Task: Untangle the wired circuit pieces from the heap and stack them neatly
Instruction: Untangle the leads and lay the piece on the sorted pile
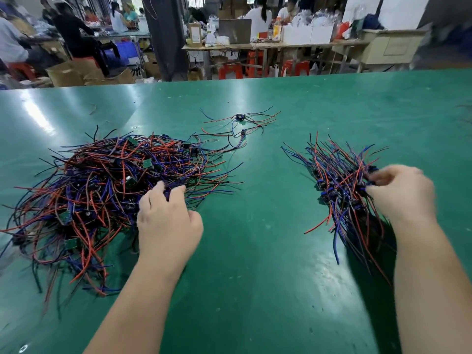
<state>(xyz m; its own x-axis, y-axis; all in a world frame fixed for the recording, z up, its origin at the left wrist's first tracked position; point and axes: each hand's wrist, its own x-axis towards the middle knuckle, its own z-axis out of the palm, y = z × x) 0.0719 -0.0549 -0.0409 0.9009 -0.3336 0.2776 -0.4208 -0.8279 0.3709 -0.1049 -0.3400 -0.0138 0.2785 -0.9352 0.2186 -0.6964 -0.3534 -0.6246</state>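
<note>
A big tangled heap of small circuit boards with red, blue and black wires lies on the left of the green table. My left hand is at the heap's right edge, its fingers curled into the wires. On the right lies a neater stack of pieces with their wires running roughly the same way. My right hand is at the stack's right side and pinches a piece there, its fingers blurred.
Two loose wired pieces lie apart near the middle back of the table. Beyond the table's far edge are other workbenches, orange stools, cardboard boxes and several seated people.
</note>
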